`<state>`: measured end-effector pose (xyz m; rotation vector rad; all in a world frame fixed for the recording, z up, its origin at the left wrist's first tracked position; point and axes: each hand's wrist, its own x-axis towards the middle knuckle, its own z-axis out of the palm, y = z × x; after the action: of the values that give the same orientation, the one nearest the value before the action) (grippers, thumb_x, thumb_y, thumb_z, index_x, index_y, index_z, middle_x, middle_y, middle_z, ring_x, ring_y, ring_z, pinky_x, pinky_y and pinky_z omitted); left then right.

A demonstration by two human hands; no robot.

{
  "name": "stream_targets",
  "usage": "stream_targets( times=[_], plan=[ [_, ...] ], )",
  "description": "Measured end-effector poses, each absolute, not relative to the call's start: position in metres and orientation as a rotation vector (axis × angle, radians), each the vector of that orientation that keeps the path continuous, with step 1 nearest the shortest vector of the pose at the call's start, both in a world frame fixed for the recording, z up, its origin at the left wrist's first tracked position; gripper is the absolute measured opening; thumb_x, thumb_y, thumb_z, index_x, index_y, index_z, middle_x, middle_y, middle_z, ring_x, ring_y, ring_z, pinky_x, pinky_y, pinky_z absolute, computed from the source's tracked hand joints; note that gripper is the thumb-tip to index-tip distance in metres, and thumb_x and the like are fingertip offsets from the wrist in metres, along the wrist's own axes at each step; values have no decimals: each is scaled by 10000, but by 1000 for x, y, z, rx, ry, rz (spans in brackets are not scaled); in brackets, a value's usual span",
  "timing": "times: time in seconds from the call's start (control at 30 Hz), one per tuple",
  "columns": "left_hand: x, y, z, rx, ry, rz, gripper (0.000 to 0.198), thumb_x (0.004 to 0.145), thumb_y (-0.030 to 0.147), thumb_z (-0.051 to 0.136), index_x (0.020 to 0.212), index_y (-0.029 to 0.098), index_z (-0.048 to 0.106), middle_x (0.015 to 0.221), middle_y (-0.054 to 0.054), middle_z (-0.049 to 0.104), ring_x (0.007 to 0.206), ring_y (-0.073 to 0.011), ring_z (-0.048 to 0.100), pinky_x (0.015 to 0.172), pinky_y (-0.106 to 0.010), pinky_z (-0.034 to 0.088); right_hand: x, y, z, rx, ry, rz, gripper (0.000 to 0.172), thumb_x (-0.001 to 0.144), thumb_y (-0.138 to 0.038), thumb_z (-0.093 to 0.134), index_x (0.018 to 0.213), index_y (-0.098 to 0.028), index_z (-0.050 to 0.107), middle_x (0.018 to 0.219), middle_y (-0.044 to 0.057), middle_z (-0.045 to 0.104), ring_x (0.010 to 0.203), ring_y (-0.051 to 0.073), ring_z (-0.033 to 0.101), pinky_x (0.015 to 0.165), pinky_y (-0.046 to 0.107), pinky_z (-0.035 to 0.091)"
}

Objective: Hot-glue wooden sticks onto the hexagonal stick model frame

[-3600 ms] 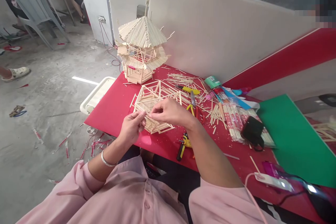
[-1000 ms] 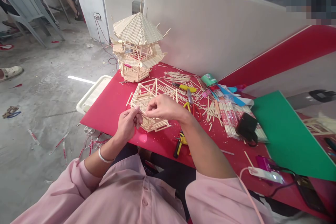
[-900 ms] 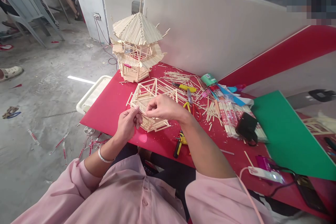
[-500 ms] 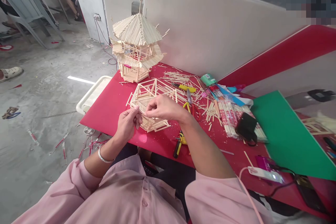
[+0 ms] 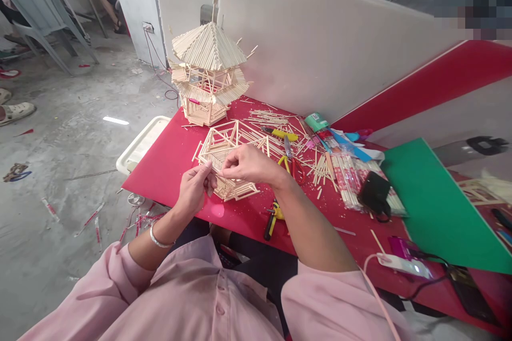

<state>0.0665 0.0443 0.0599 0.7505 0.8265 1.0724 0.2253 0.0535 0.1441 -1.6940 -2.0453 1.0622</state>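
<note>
A six-sided open model (image 5: 237, 133) built from thin wooden sticks stands near the front of the red table. In front of its near left side, my left hand (image 5: 196, 184) is closed in a pinch, thumb uppermost. My right hand (image 5: 252, 164) reaches across from the right, thumb and forefinger pinched beside the left fingertips. Something thin and pale seems to lie between the two pinches, too small and hidden to name. Behind stands a taller pagoda-like stick model (image 5: 210, 48) with a tiered roof. A yellow and black glue gun (image 5: 273, 219) rests by my right forearm.
Loose sticks (image 5: 272, 117), a yellow cutter (image 5: 282, 134) and yellow-handled pliers (image 5: 286, 157) lie right of the model. Packs of wrapped chopsticks (image 5: 348, 176), a black pouch (image 5: 376, 189) and a green board (image 5: 436, 208) are farther right. A white wall panel (image 5: 296, 37) rises behind the table.
My hands and the models hold almost still. On the floor at the left, the bright white strip looks shorter, and more of a second shoe shows at the edge.
</note>
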Motion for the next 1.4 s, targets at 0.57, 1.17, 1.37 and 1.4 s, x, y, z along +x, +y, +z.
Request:
stream_targets(
  times=[0.57, 1.17, 1.37, 1.4],
  plan=[
    [68, 35, 58, 843, 797, 987, 471, 632, 554, 834, 580, 137, 622, 462, 12, 564, 342, -44, 408, 366, -190, 299, 235, 53, 143, -1638, -2092, 1151, 239, 750, -344, 622, 623, -162, 711, 543, -33, 496, 554, 82, 386, 534, 266, 218],
    [68, 30, 49, 1028, 823, 890, 462, 613, 539, 851, 795, 124, 765, 480, 1, 605, 362, -68, 457, 373, -192, 347, 235, 59, 140, -1594, -2046, 1257, 201, 696, -314, 656, 580, -152, 678, 530, -42, 487, 534, 71, 385, 501, 247, 215],
    [68, 30, 52, 1049, 803, 884, 458, 614, 566, 841, 664, 128, 715, 485, -8, 608, 361, -63, 449, 371, -190, 336, 236, 59, 139, -1578, -2052, 1246, 195, 694, -297, 645, 566, -151, 663, 533, -45, 489, 535, 65, 380, 503, 243, 215],
    [68, 30, 53, 1053, 802, 885, 463, 612, 571, 840, 648, 130, 704, 484, -8, 607, 359, -63, 446, 368, -191, 332, 236, 59, 139, -1574, -2052, 1247, 196, 694, -298, 643, 566, -151, 662, 529, -47, 487, 534, 64, 379, 503, 243, 216]
  ],
)
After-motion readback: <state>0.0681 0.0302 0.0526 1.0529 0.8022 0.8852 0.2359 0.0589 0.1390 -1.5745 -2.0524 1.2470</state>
